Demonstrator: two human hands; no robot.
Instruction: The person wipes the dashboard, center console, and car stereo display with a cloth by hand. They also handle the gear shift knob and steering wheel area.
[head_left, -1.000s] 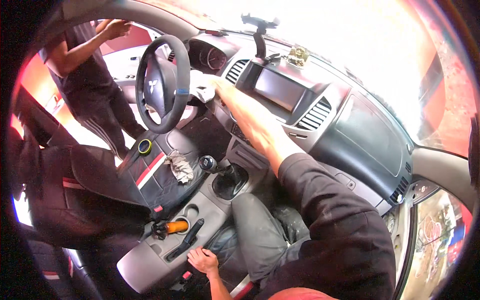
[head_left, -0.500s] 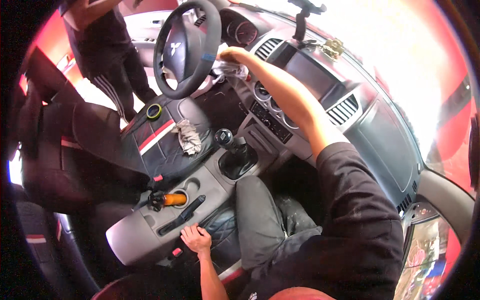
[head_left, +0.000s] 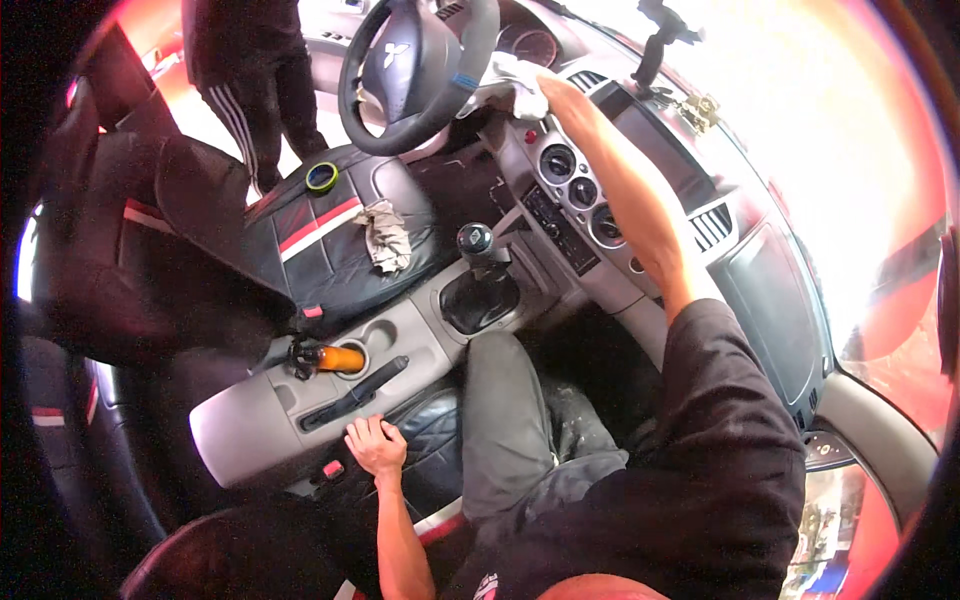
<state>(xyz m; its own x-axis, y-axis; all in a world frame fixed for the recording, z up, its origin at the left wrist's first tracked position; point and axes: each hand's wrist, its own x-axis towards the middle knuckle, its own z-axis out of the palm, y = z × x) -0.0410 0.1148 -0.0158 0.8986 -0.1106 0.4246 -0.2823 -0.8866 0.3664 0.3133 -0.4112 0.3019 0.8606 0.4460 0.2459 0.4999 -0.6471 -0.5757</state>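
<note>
My right arm stretches across the dashboard; my right hand (head_left: pixel 540 82) is pressed on a white cloth (head_left: pixel 508 76) beside the black steering wheel (head_left: pixel 363 98), its fingers largely hidden. Round climate knobs (head_left: pixel 558 162) sit below my forearm. My left hand (head_left: pixel 376 447) lies palm-down, open and empty, at the seat edge beside the console, just below the black handbrake lever (head_left: pixel 352 393). The gear lever (head_left: pixel 475 240) stands between the seats, and an orange bottle (head_left: pixel 339 359) with a black top lies tilted in a cup holder.
A crumpled rag (head_left: pixel 386 235) and a yellow-green round object (head_left: pixel 321 177) lie on the driver's seat (head_left: pixel 300 255). Another person (head_left: pixel 255 110) stands at the open driver's door. A screen (head_left: pixel 650 140) and a phone mount (head_left: pixel 655 55) are on the dash.
The view has swung, so the wheel and dash sit higher in it. My right hand has stayed with the cloth near the wheel, uncovering more knobs. My left hand stays by the handbrake.
</note>
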